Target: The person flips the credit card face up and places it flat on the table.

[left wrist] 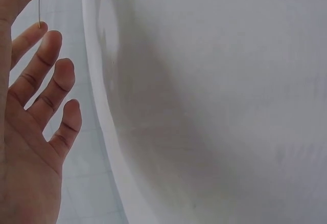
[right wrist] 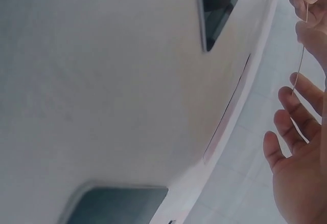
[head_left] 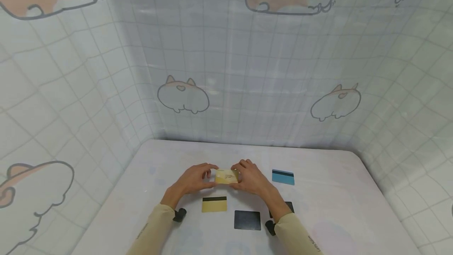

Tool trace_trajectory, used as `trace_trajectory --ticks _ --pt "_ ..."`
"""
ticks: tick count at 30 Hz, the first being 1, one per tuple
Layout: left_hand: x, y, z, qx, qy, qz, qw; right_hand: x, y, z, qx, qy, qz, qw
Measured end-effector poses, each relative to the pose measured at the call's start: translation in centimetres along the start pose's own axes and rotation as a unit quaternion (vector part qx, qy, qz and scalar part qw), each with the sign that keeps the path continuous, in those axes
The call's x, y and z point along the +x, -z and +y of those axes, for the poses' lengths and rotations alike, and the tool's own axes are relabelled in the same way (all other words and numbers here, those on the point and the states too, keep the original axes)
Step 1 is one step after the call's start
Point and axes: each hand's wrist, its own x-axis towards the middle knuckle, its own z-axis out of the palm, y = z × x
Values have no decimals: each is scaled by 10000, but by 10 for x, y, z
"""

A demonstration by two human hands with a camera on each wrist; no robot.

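Observation:
A yellow card (head_left: 226,176) with a printed pattern is held above the table between both hands. At its left side, my left hand (head_left: 195,178) pinches it between thumb and forefinger. My right hand (head_left: 250,178) grips the opposite side, thumb along the lower edge and fingers at the upper. The left wrist view shows the card edge-on as a thin line (left wrist: 39,9), the other fingers of the left hand (left wrist: 36,127) spread apart. From the right wrist, the card's thin edge (right wrist: 301,60) runs between thumb and fingertips of the right hand (right wrist: 301,178).
On the white table (head_left: 318,192) lie a yellow card with a black stripe (head_left: 214,205), a black card (head_left: 247,220) and a blue striped card (head_left: 283,177). Another dark card (head_left: 289,206) is partly hidden by the right forearm. Patterned curtains (head_left: 226,70) enclose the back and sides.

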Motion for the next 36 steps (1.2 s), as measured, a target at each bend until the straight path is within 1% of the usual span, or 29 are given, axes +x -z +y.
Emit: trace_trajectory --ticks 4,12,17,23,28,33,36 --pt "1 2 0 5 29 -37 10000 0 1 2 -2 -2 61 10000" --pt "4 4 -2 -3 264 -252 9993 1 5 3 167 -205 -146 9995" --pt "2 6 -2 22 246 -219 9995 1 8 3 312 -316 -247 9987" --pt "0 9 -1 -1 223 -190 9996 2 6 4 363 -377 -328 9981" --pt "-1 8 -2 26 242 -187 9995 2 5 5 420 -463 -448 9970" --pt "-2 7 -5 74 243 -138 9996 3 5 6 450 -471 -547 9964" --pt "-5 8 -5 74 251 -161 9995 3 7 3 470 -489 -596 9959"
